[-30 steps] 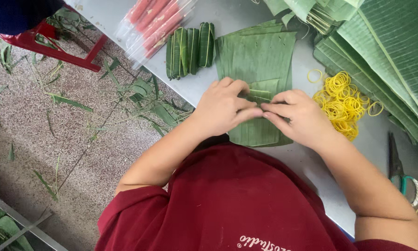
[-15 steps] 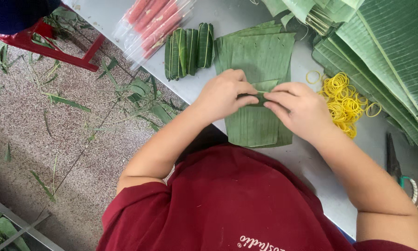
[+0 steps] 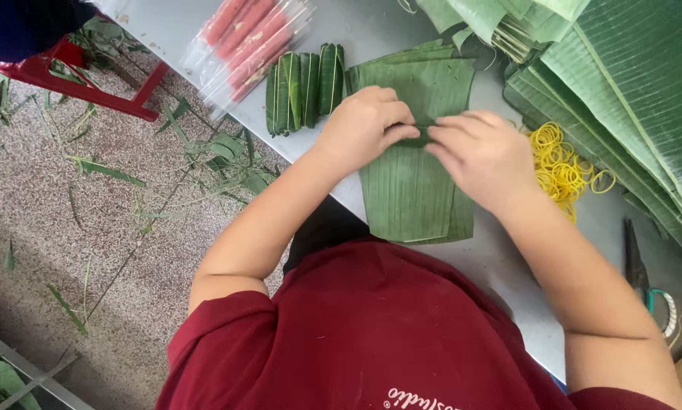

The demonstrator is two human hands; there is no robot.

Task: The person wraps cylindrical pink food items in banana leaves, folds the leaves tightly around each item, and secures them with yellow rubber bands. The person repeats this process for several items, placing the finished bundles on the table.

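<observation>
My left hand point(image 3: 363, 125) and my right hand point(image 3: 485, 156) meet over a stack of cut banana leaf pieces point(image 3: 413, 197) on the grey table point(image 3: 500, 258). Between the fingertips of both hands sits a small, tightly rolled leaf bundle point(image 3: 419, 137), mostly hidden by the fingers. Both hands press and pinch it against the top leaf. A row of finished green leaf rolls point(image 3: 304, 89) lies just left of my left hand. A heap of yellow rubber bands point(image 3: 565, 163) lies just right of my right hand.
Clear packets of pink-red sausages point(image 3: 253, 42) lie at the table's far left. Large banana leaves point(image 3: 629, 83) are piled at the right. Scissors point(image 3: 644, 277) rest near the right edge. Leaf scraps litter the speckled floor point(image 3: 90, 197) by a red stool point(image 3: 67, 72).
Both hands have moved farther up the leaf stack, away from my body, rolling the small bundle along with them. More of the leaf's near end now shows.
</observation>
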